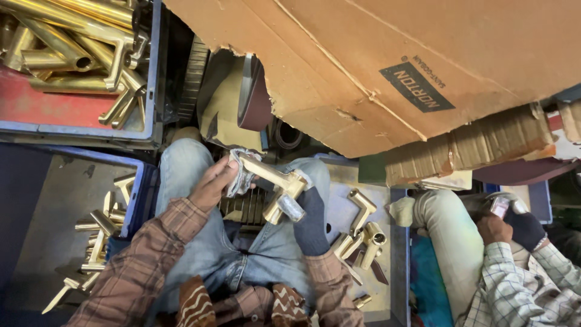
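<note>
Over the lap, centre: T-shaped polished brass tap fitting (279, 184), long axis running far-left to near-right. Left hand (213, 181) pinches grey cloth (242, 172) on far end; dark-gloved right hand (310, 218) prob. curled under near end.

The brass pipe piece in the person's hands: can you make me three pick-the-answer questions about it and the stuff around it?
1. Where is the brass fitting?
A. Held over the person's lap
B. Inside the red crate
C. On top of the cardboard

2. What colour is the glove on the right hand?
A. White
B. Dark blue
C. Yellow

3. What is the left hand doing?
A. Resting open on a knee
B. Reaching into a crate
C. Pressing a rag against the fitting

Answers:
1. A, as both hands hold it above the jeans.
2. B, as the glove looks dark navy.
3. C, as its bare fingers bunch the greyish cloth at the fitting's end.
</note>
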